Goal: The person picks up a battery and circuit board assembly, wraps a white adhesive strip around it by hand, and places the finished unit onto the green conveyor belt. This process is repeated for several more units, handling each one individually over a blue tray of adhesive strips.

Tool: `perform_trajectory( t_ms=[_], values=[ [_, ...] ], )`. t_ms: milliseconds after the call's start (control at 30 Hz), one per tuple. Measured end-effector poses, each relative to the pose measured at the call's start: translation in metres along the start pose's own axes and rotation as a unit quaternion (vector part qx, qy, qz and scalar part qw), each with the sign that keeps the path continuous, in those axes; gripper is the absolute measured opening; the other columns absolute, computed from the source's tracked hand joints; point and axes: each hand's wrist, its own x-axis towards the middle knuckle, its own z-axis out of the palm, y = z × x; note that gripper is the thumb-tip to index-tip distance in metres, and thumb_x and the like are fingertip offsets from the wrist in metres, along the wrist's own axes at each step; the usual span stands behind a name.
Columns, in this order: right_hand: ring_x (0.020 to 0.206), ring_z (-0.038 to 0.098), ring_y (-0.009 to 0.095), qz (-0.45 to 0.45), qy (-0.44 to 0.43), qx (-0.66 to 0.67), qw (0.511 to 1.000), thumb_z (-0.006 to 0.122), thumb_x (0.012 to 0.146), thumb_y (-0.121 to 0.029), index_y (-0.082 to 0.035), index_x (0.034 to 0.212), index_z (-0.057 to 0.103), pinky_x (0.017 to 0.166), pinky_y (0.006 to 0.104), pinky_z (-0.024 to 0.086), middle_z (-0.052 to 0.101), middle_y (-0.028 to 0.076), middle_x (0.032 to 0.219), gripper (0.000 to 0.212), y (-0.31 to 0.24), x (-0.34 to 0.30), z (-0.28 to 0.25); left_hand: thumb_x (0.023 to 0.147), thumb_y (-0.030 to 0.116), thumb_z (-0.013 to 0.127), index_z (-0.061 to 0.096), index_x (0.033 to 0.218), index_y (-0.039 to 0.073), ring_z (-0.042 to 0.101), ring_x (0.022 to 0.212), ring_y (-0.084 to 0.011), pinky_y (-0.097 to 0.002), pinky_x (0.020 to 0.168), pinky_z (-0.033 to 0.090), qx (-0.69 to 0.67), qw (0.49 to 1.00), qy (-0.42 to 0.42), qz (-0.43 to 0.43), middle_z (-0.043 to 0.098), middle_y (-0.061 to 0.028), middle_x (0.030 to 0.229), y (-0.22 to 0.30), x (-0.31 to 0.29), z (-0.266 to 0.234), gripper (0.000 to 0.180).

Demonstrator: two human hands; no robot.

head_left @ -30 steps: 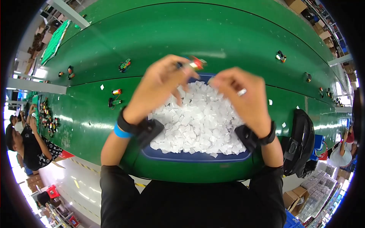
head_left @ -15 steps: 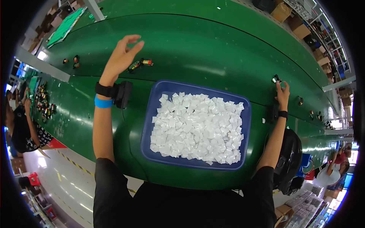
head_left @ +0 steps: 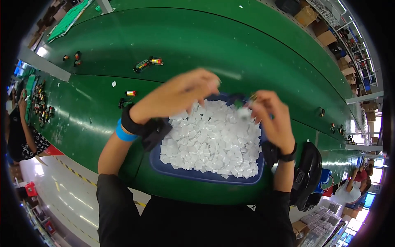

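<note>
Right hand pinches a small blurred item over the blue tray heaped with white plastic squares; left hand grip unclear

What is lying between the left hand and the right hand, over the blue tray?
In the head view, between the left hand and the right hand lie only the small white packets heaped in the blue tray.

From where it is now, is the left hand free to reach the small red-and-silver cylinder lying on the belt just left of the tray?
Probably yes: the left hand is raised above the blue tray, and only bare green belt separates it from the cylinder.
</note>
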Motion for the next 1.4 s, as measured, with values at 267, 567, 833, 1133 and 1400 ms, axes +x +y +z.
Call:
perform_trajectory(
  t_ms=[267, 567, 833, 1133, 1400],
  values=[
    [0.076, 0.066, 0.012, 0.047, 0.084, 0.063, 0.993, 0.064, 0.094, 0.000, 0.002, 0.114, 0.055, 0.056, 0.0243, 0.052, 0.067, 0.009, 0.098, 0.022, -0.019, -0.013, 0.025, 0.102, 0.019, 0.057, 0.051, 0.128, 0.000, 0.062, 0.071, -0.0112, -0.0239, 0.052, 0.050, -0.116, 0.970, -0.199, -0.073, 0.070, -0.0112, 0.099, 0.007, -0.006, 0.030, 0.033],
    [0.077, 0.068, 0.012, 0.115, 0.081, 0.177, 0.974, 0.068, 0.092, -0.003, 0.001, 0.107, 0.058, 0.054, 0.0231, 0.052, 0.069, 0.009, 0.094, 0.018, -0.019, -0.016, 0.033, 0.099, 0.010, 0.061, 0.051, 0.123, -0.001, 0.062, 0.075, -0.0121, -0.0254, 0.056, 0.054, -0.060, 0.996, -0.068, -0.006, 0.066, -0.0121, 0.104, 0.009, -0.015, 0.053, 0.029],
    [0.067, 0.065, 0.008, 0.159, 0.041, 0.115, 0.980, 0.070, 0.091, -0.005, 0.001, 0.101, 0.061, 0.052, 0.0203, 0.049, 0.070, 0.005, 0.086, 0.014, -0.019, -0.017, 0.027, 0.096, 0.021, 0.067, 0.057, 0.114, 0.002, 0.065, 0.078, -0.0140, -0.0273, 0.059, 0.052, 0.075, 0.995, -0.043, 0.059, 0.069, -0.0071, 0.098, 0.005, -0.016, 0.051, 0.028],
    [0.074, 0.063, 0.008, 0.070, 0.046, 0.079, 0.993, 0.069, 0.091, -0.004, 0.000, 0.099, 0.063, 0.057, 0.0205, 0.051, 0.069, 0.006, 0.092, 0.010, -0.018, -0.018, 0.023, 0.096, 0.021, 0.066, 0.058, 0.113, 0.005, 0.061, 0.074, -0.0129, -0.0260, 0.058, 0.048, 0.077, 0.996, -0.014, 0.031, 0.067, -0.0056, 0.098, 0.005, -0.014, 0.054, 0.025],
    [0.096, 0.064, 0.013, 0.068, -0.003, 0.049, 0.997, 0.068, 0.091, -0.003, -0.001, 0.106, 0.066, 0.073, 0.0265, 0.055, 0.065, 0.010, 0.117, 0.016, -0.011, -0.013, 0.001, 0.100, 0.014, 0.058, 0.055, 0.115, 0.005, 0.055, 0.073, -0.0065, -0.0224, 0.058, 0.048, 0.064, 0.997, -0.025, 0.027, 0.055, -0.0008, 0.091, 0.007, -0.012, 0.045, 0.018]
  ],
)
